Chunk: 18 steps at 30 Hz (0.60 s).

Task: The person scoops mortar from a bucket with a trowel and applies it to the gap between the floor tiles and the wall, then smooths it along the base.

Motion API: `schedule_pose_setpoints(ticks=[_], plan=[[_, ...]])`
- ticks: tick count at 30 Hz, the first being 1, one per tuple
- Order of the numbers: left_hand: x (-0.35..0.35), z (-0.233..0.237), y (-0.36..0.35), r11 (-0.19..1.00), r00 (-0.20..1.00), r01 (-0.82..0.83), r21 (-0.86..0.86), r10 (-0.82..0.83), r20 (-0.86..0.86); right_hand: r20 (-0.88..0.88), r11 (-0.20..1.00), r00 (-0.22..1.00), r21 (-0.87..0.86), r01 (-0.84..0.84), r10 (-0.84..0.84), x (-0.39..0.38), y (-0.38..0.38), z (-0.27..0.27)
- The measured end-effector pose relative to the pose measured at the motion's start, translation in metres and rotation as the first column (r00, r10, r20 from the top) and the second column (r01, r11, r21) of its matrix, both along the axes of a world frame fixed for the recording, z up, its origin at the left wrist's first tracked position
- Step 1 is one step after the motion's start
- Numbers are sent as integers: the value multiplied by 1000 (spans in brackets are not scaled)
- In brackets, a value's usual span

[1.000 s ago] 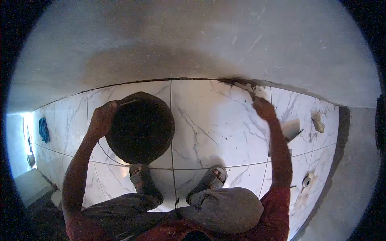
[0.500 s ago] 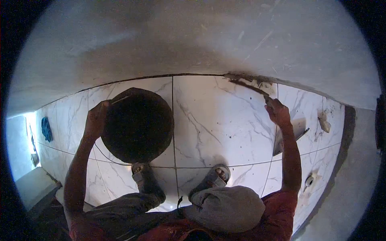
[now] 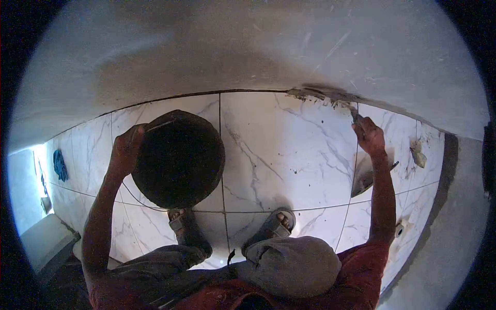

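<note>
My left hand is closed on the handle at the rim of a round dark bucket, whose inside is too dark to make out. On the right, my right hand grips the handle of a trowel close to the base of the wall. Dark wet mortar lies in a rough strip along the joint between wall and floor, just left of the trowel. The trowel's blade is hard to make out against the wall.
White marbled tiles cover the floor below a grey wall. A flat metal tool lies partly behind my right forearm. Farther right are a crumpled scrap and a drain hole. A blue cloth lies far left.
My right hand and the trowel have moved right and slightly up along the wall's base, and the blade has turned. The left hand still holds the bucket in nearly the same place.
</note>
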<state>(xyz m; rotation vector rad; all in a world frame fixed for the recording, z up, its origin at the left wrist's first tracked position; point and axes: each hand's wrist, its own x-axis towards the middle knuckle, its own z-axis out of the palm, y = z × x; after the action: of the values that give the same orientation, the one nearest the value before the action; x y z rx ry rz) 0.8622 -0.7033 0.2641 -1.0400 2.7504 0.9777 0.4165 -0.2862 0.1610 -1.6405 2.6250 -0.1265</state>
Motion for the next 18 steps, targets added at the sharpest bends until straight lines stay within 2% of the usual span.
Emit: schedule_pose_setpoints(ticks=[1, 3, 6, 8, 9, 12, 14, 15, 17, 18], plan=[[-2, 1, 0, 1000, 1000, -10, 10, 10, -21, 28, 996, 999, -88, -30, 33, 5, -2, 0], [-4, -3, -2, 999, 999, 40, -15, -40, -19, 25, 995, 999, 95, -31, 28, 14, -15, -3], [-10, 0, -1, 996, 996, 88, -17, -88, 8, -39, 989, 997, 130, -63, 69, 9, -30, -37], [-12, 1, 0, 996, 995, 93, 1, -92, 30, -152, 997, 986, -17, -71, 67, 13, -47, -35], [-10, -2, -2, 995, 995, 95, -12, -95, 20, -153, 997, 986, -20, -70, 66, 16, -49, -29], [-4, -5, -4, 996, 997, 74, -46, -75, -18, -100, 1000, 995, 18, 6, -4, 28, -49, -7], [0, -6, -1, 997, 998, 57, -61, -59, -38, 30, 989, 1000, -149, 13, -9, 33, -39, -7], [-1, -1, 1, 998, 998, 52, -25, -53, -24, 36, 990, 999, -143, 11, -6, 35, -39, -9], [-3, -2, -3, 999, 999, 46, -4, -46, -20, -5, 989, 993, 89, -116, 117, 34, -47, -14], [0, -10, -8, 973, 983, 178, -147, -182, -17, -98, 969, 964, 52, -241, 245, 33, -52, -26]])
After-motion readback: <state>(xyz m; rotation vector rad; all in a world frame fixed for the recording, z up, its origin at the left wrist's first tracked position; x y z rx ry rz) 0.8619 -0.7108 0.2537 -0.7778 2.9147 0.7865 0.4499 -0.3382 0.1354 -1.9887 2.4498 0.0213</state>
